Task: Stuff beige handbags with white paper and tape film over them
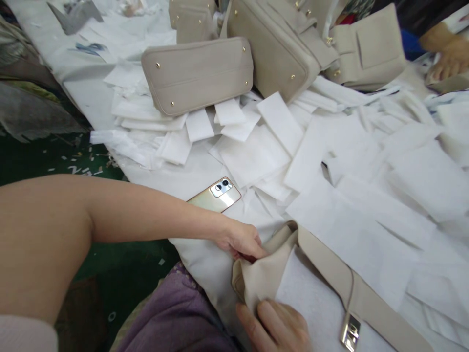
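Observation:
A beige handbag (262, 276) lies at the table's near edge, with a flat strap and a shiny metal clasp (351, 332) trailing to the right. A white sheet (311, 288) covers part of its front. My left hand (244, 239) reaches in from the left, closed at the bag's open top edge; its fingertips are hidden inside the fold. Lower down, my right hand (276, 325) has its fingers curled against the bag's side, gripping it. Just beyond my left forearm lies a phone (220, 193), camera side up, partly covered by the arm.
Several finished-looking beige bags (200, 73) stand or lie at the back. White paper sheets and pads (252, 151) are strewn over the white-covered table (154, 188). At the upper right, another person's hand (452, 58) rests on a beige piece. Scraps litter the green floor (110, 269).

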Demonstrator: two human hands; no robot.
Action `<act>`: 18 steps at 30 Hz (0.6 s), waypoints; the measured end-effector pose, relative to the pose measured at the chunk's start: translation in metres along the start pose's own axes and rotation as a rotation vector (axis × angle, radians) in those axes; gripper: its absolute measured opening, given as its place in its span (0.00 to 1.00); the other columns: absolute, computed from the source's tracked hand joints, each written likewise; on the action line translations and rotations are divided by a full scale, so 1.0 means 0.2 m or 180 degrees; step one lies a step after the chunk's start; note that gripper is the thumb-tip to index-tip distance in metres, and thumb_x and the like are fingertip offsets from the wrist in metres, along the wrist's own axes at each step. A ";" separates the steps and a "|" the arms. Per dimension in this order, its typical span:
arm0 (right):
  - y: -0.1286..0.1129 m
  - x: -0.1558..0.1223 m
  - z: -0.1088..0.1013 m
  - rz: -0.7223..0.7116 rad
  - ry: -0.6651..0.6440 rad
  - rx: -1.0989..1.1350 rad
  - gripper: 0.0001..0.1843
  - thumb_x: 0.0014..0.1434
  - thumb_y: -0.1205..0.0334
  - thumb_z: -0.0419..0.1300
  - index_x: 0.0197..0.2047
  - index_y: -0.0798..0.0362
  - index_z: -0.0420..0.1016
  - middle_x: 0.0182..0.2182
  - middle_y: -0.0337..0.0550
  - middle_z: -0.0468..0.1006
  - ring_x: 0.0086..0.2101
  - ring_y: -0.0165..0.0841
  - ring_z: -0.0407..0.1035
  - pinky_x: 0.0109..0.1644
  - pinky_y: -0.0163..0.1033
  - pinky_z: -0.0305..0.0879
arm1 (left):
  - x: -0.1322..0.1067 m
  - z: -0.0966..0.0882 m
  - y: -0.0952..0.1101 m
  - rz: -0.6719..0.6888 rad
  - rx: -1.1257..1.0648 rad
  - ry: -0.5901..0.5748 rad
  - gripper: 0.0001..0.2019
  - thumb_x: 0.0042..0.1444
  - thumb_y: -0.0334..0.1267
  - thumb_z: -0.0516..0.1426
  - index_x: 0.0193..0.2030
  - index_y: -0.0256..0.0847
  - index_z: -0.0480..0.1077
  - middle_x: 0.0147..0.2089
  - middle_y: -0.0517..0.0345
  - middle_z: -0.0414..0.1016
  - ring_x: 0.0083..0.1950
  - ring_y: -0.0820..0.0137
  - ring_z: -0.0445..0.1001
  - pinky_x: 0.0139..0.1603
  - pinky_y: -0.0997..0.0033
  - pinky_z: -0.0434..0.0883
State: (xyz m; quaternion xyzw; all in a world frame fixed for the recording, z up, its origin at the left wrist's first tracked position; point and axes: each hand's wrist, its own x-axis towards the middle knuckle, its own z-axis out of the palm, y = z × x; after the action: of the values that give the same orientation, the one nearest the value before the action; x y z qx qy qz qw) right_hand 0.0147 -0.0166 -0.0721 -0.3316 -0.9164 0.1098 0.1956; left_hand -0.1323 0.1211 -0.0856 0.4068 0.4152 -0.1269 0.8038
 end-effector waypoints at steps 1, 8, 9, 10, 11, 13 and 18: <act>0.00 0.00 0.01 -0.0004 -0.0038 0.0011 0.15 0.67 0.68 0.42 0.41 0.53 0.70 0.22 0.37 0.64 0.22 0.27 0.59 0.25 0.33 0.54 | -0.01 -0.01 0.01 -0.0085 0.0117 -0.0087 0.13 0.47 0.36 0.63 0.20 0.36 0.63 0.20 0.66 0.61 0.23 0.79 0.58 0.26 0.76 0.54; 0.04 -0.03 0.07 -0.0099 0.0096 0.0049 0.14 0.64 0.70 0.43 0.40 0.54 0.70 0.22 0.37 0.63 0.21 0.28 0.57 0.25 0.35 0.52 | -0.04 -0.01 0.08 -0.0453 0.0702 -0.0587 0.13 0.51 0.42 0.60 0.23 0.37 0.65 0.22 0.65 0.65 0.27 0.76 0.63 0.32 0.75 0.62; 0.05 -0.04 0.08 -0.0100 0.0085 0.0059 0.14 0.64 0.71 0.43 0.40 0.54 0.70 0.22 0.37 0.63 0.21 0.28 0.57 0.24 0.35 0.52 | -0.03 -0.01 0.08 -0.0485 0.0754 -0.0625 0.12 0.51 0.42 0.59 0.24 0.37 0.66 0.23 0.64 0.67 0.28 0.75 0.65 0.32 0.74 0.63; 0.06 -0.04 0.09 -0.0096 0.0075 0.0076 0.14 0.63 0.72 0.44 0.40 0.54 0.70 0.23 0.37 0.63 0.21 0.28 0.57 0.24 0.35 0.52 | -0.03 0.00 0.07 -0.0465 0.0799 -0.0629 0.11 0.51 0.42 0.58 0.25 0.37 0.66 0.24 0.63 0.68 0.30 0.74 0.66 0.33 0.74 0.63; 0.06 -0.04 0.10 -0.0097 0.0070 0.0096 0.14 0.62 0.72 0.44 0.39 0.54 0.70 0.23 0.37 0.62 0.21 0.27 0.57 0.24 0.35 0.52 | -0.02 0.01 0.06 -0.0402 0.0847 -0.0592 0.09 0.50 0.41 0.58 0.26 0.37 0.66 0.25 0.63 0.68 0.30 0.73 0.66 0.33 0.73 0.64; 0.07 -0.05 0.11 -0.0088 0.0078 0.0125 0.14 0.62 0.72 0.44 0.38 0.54 0.70 0.23 0.37 0.62 0.21 0.27 0.56 0.24 0.35 0.51 | -0.02 0.03 0.05 -0.0198 0.0996 -0.0432 0.08 0.48 0.40 0.58 0.27 0.37 0.66 0.25 0.63 0.67 0.30 0.72 0.66 0.33 0.72 0.63; 0.08 -0.07 0.13 -0.0103 0.0058 0.0037 0.14 0.62 0.72 0.43 0.38 0.53 0.69 0.23 0.38 0.62 0.21 0.28 0.58 0.25 0.35 0.53 | -0.02 0.08 0.05 0.0132 0.1715 0.0099 0.07 0.46 0.39 0.57 0.29 0.38 0.67 0.28 0.62 0.66 0.32 0.70 0.65 0.31 0.72 0.61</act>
State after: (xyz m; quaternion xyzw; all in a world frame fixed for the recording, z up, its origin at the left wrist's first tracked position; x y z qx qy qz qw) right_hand 0.0225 -0.0147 -0.1054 -0.3166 -0.9191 0.1089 0.2076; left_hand -0.1213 0.1145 -0.0719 0.6164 0.3703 -0.2101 0.6625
